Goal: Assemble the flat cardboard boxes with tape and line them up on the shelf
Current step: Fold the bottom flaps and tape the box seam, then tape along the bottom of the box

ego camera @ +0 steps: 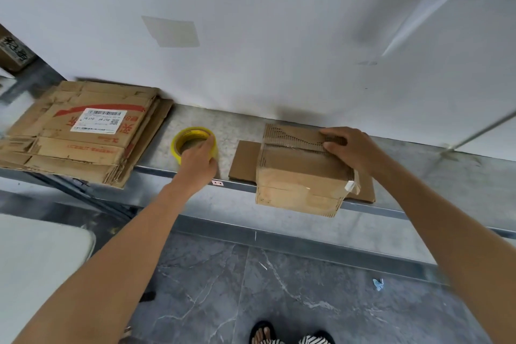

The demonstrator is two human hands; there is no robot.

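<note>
A small assembled cardboard box [298, 176] stands on the metal shelf [446, 173], overhanging its front edge, with clear tape across its top. My right hand [349, 149] grips the box's far top edge, fingers curled over the torn corrugated flap. A yellow tape roll [192, 139] lies flat on the shelf to the box's left. My left hand [198, 162] rests on the roll's near side, fingers curled onto its rim. A stack of flat cardboard boxes [81, 131] with a white label lies at the shelf's left.
A flat brown cardboard piece [244, 160] lies under the small box. A white wall panel rises behind the shelf, and an upper shelf hangs overhead. A thin metal rod [480, 131] slants at the right. A pale surface [36, 265] sits lower left. Sandalled feet stand on grey floor.
</note>
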